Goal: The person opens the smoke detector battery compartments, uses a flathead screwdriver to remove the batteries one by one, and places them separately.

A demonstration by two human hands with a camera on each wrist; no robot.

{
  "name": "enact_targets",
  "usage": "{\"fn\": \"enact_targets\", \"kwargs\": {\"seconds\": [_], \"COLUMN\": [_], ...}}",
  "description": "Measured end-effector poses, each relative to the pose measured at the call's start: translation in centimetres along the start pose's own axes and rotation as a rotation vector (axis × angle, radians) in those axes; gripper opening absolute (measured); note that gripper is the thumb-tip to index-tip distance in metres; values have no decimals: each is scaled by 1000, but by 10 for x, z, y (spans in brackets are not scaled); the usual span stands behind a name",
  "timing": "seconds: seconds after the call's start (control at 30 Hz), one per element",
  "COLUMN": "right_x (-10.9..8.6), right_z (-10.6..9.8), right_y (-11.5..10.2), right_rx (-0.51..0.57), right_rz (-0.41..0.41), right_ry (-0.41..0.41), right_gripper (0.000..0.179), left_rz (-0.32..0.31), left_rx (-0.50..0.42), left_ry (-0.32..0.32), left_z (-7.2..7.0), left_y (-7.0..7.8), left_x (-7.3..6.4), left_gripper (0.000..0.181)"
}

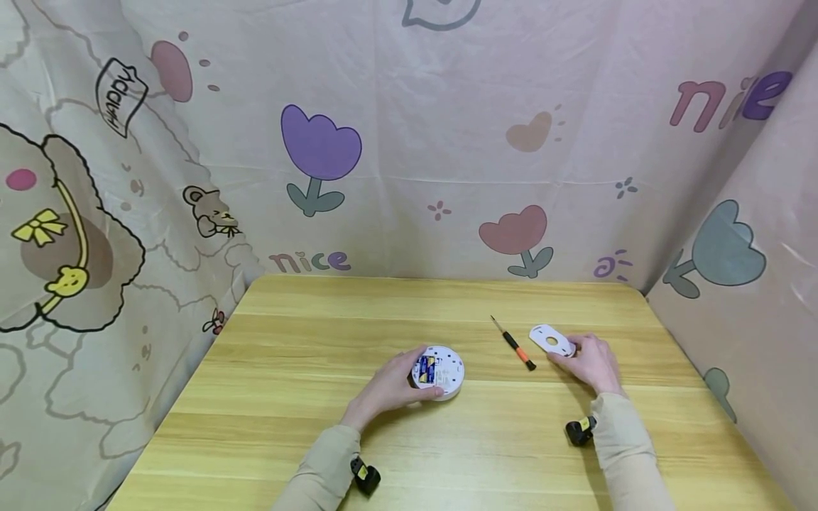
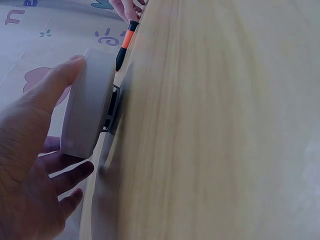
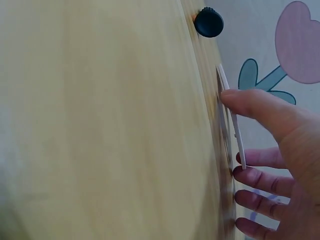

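Near the middle of the pale yellow wood-grain table [image 1: 307, 312], the left hand [image 1: 397, 380] is curled around a round white plastic device [image 1: 450, 370], which is gripped by its rim between thumb and fingers. Its flat face is turned upward, apparently so that the blue-and-yellow batteries [image 1: 427, 369] are kept in sight. Farther right, a slim black-and-orange screwdriver [image 1: 513, 344] is laid apart from both hands, seemingly so that it can be reached by either. Beyond it, a thin white oblong plate [image 1: 542, 336] is pinched at its edges by the right hand [image 1: 593, 362]; its round central hole is thereby left uncovered.
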State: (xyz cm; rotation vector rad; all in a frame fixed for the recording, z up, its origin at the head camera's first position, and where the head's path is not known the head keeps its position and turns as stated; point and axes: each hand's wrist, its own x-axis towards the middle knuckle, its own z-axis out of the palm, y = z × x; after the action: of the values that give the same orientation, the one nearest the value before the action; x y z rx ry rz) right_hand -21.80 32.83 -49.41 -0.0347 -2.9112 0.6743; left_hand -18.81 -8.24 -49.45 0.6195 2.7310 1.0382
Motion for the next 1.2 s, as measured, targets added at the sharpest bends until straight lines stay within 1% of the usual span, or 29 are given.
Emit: {"fn": "enact_targets", "kwargs": {"seconds": [0.4, 0.67, 0.9, 1.03, 1.13, 1.2], "right_x": [-1, -2, -5, -8, -11, -11], "right_z": [1, 3, 10, 15, 19, 21], "right_y": [1, 2, -1, -11, -22, -30], "right_rx": [-21, -11, 19, 86, 149, 180], "right_rz": [-1, 15, -1, 10, 15, 2], "right_ry": [-25, -42, -5, 17, 36, 42], "right_gripper": [65, 72, 78, 73, 63, 54], "left_rz": [10, 5, 5, 4, 3, 3], "left_rx": [2, 3, -4, -5, -7, -7], "left_ry": [5, 5, 4, 3, 4, 3], "left_z": [1, 1, 1, 1, 1, 1], "left_y": [-1, -1, -2, -2, -1, -1], "left_x": [0, 0, -1, -1, -1, -1], "left_gripper": [102, 103, 104, 104, 104, 104]}}
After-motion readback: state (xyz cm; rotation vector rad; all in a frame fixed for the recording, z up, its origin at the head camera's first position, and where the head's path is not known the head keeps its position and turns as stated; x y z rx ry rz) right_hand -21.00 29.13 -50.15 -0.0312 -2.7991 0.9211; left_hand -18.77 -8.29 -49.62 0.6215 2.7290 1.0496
